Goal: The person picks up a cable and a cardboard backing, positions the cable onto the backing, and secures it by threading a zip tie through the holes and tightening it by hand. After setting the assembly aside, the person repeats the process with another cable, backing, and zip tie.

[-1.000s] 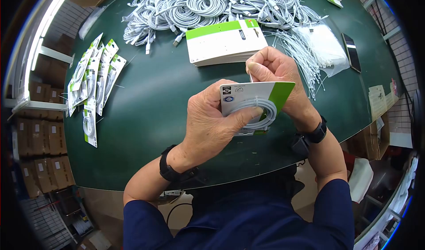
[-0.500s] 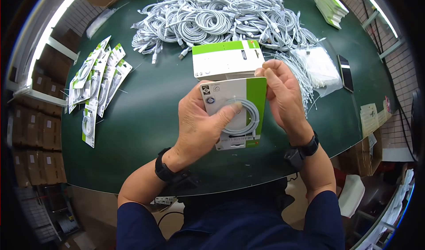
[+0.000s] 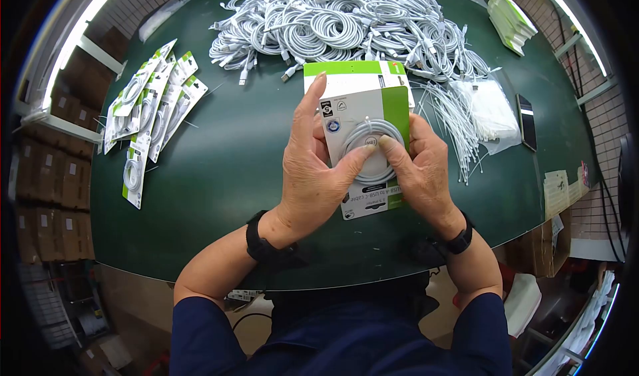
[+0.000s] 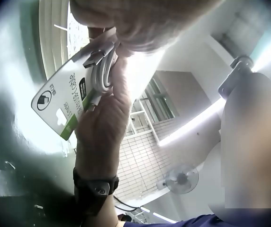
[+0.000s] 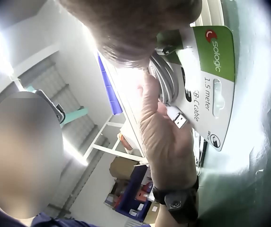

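Observation:
A white-and-green retail card with a coiled white cable on its front is held upright between both hands. My left hand holds its left side, thumb pressed on the middle of the coil and index finger pointing up along the edge. On the right side my right hand grips card and coil, thumb meeting the left thumb and fingers curled behind. A white tie shows at the top of the coil. In the right wrist view a USB plug sticks out beside the palm.
Behind the card stands a stack of cards. Beyond it lies a heap of coiled cables. White cable ties, a plastic bag and a phone are at right. Carded cables overlap at left. More folded cards sit far right.
My right hand has left the card's top edge, come down to its right side and now grips it, thumb on the coil. The left index finger has lifted upright.

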`<state>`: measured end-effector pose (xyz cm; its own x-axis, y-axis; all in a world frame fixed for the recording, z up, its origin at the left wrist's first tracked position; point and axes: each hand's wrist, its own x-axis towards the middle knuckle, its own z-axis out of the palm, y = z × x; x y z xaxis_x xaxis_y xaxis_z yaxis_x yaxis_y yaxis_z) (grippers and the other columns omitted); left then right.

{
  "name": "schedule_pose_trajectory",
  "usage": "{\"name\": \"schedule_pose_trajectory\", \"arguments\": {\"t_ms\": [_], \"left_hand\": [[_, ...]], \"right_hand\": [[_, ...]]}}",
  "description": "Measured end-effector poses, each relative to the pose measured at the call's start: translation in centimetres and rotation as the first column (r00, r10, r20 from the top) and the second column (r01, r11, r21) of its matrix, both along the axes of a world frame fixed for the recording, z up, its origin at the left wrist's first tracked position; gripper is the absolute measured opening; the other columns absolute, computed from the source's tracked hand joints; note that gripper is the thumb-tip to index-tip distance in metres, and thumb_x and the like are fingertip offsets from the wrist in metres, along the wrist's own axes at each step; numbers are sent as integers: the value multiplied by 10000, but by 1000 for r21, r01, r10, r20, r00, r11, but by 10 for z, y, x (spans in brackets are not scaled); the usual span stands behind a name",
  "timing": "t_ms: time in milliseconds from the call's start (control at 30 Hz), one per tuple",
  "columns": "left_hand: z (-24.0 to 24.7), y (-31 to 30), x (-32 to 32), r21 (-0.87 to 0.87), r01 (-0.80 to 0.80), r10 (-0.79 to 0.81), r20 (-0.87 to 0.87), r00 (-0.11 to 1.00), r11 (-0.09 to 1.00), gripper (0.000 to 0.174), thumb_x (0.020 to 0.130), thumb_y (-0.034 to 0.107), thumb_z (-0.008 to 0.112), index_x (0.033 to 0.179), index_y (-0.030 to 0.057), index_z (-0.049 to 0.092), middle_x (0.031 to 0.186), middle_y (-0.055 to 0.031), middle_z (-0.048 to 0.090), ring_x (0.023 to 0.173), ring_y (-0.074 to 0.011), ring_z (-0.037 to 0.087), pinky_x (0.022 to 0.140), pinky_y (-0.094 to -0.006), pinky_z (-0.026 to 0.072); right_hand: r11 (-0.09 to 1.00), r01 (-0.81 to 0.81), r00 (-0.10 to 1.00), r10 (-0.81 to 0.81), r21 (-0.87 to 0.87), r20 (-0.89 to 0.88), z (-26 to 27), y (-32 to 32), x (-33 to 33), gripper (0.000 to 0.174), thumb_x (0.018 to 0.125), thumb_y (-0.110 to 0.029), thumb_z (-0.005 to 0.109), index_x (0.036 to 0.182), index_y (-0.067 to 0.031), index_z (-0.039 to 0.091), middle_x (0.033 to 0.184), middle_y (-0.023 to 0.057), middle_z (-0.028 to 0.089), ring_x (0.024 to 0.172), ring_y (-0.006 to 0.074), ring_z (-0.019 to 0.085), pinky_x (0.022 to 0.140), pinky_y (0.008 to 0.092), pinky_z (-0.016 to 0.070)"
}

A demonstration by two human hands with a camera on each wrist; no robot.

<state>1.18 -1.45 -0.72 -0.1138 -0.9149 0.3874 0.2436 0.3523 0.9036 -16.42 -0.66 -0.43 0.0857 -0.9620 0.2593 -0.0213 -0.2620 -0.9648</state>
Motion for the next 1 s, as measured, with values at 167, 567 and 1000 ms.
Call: {"name": "schedule_pose_trajectory", "arguments": {"t_ms": [167,567,1000], "left_hand": [[-5,-2,1,-62,-60,64,49,997,996,674,911,-104,721,1525,27,475,1337,-145,639,1196,-222,676,1007,-343,578],[-8,-1,9,-117,-121,150,275,950,986,365,968,-31,727,1327,-27,660,1282,-117,706,1108,-143,679,960,-289,562],[-5,6,-5,76,30,-41,158,986,997,665,956,7,678,1522,-47,332,1249,-166,629,1168,-210,643,1011,-352,532]], "right_hand": [[1000,-3,998,3,3,-68,-7,2,-2,262,1036,-146,683,1200,54,638,1001,103,751,892,106,686,763,282,573],[999,-35,999,34,30,12,-4,4,5,270,1059,-210,678,1186,28,663,951,47,734,848,61,628,718,259,543],[994,9,978,-32,113,208,-8,-3,0,321,1048,-161,682,1274,56,611,1134,101,738,985,99,677,856,268,567]]}}
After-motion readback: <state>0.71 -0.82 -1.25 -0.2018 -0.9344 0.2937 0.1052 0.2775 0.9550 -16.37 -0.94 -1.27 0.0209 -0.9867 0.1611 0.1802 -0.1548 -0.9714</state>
